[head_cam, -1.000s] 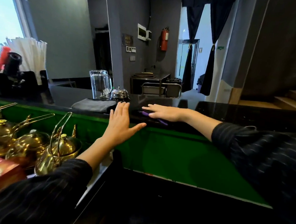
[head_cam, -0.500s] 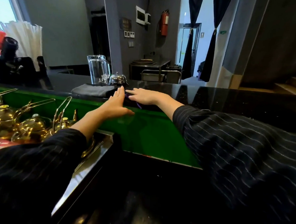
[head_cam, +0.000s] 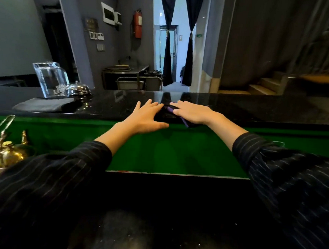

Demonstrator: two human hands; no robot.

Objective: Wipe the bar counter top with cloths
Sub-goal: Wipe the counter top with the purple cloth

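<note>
While both arms reached forward, two hands pressed a dark cloth on the black desk.
Left hand and right hand lay flat, fingers spread, neither grip closed.

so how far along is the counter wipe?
Done: hard to tell; the black counter top is glossy all over, with no visible wet or dry boundary. In hand: both hands lie flat on a dark cloth with purple trim at the near edge, left hand and right hand side by side. Left: probably the stretch around the grey cloth, glass pitcher and bell.
</note>
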